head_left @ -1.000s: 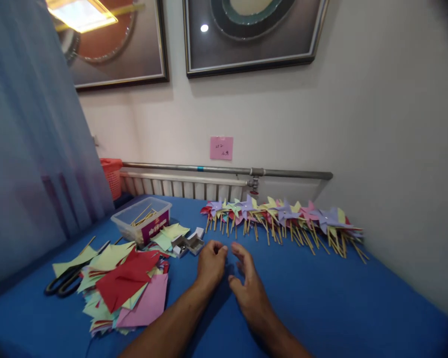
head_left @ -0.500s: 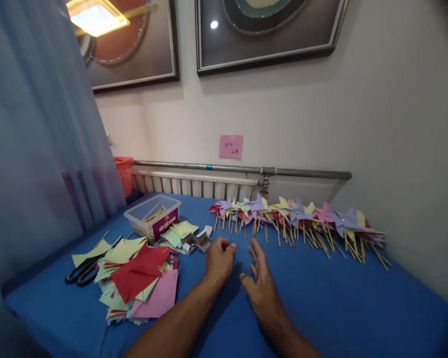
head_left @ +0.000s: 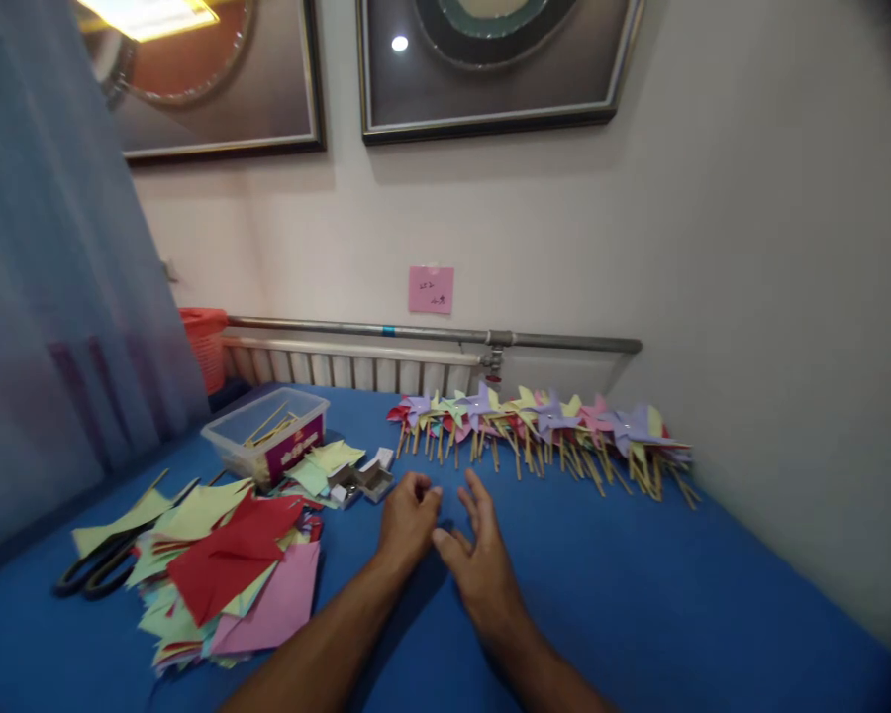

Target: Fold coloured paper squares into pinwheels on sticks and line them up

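Note:
My left hand [head_left: 407,523] hovers over the blue cloth with thumb and fingers curled together; what they hold, if anything, is too small to make out. Beside it, my right hand [head_left: 481,564] is open, its fingers apart and thumb towards the left hand. Just beyond the left hand lie small open boxes [head_left: 375,481] with tiny shiny pieces in one of them. Past both hands runs a row of paper pinwheels [head_left: 556,418] on thin sticks. To the left is a loose pile of coloured paper squares [head_left: 230,555], a red one on top.
Black-handled scissors [head_left: 104,566] lie at the pile's left. A clear plastic tub [head_left: 227,433] with sticks stands behind it. The blue cloth [head_left: 639,614] covers the table. At the back are a radiator pipe [head_left: 564,342], an orange basket [head_left: 206,347] and a curtain [head_left: 59,297].
The view has turned slightly right, so everything sits further left. My right hand has come closer to my left hand, which keeps its curled shape.

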`<state>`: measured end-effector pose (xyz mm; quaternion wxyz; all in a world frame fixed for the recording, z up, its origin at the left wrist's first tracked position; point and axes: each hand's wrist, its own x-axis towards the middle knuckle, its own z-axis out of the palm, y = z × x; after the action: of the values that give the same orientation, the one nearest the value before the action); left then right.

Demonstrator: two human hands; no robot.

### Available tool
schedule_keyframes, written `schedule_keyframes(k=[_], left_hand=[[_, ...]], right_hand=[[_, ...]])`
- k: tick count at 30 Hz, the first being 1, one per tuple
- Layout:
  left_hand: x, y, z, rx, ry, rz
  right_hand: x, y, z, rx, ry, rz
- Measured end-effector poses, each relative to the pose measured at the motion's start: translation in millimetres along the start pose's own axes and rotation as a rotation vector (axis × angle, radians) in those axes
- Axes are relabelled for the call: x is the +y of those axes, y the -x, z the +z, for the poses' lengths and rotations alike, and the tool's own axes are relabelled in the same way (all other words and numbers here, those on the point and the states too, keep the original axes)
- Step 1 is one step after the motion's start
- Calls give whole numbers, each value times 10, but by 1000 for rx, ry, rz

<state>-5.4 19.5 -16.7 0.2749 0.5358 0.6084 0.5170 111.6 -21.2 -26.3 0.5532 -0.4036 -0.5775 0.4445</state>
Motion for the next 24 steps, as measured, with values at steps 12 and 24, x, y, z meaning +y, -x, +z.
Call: schedule_keyframes(k=[12,24], left_hand=[[-13,22,-34,5,5,35],[360,142,-235,50,-76,196]], right_hand=[[-43,56,26,38,15,-57],[-391,161,-41,-33,399,-279]])
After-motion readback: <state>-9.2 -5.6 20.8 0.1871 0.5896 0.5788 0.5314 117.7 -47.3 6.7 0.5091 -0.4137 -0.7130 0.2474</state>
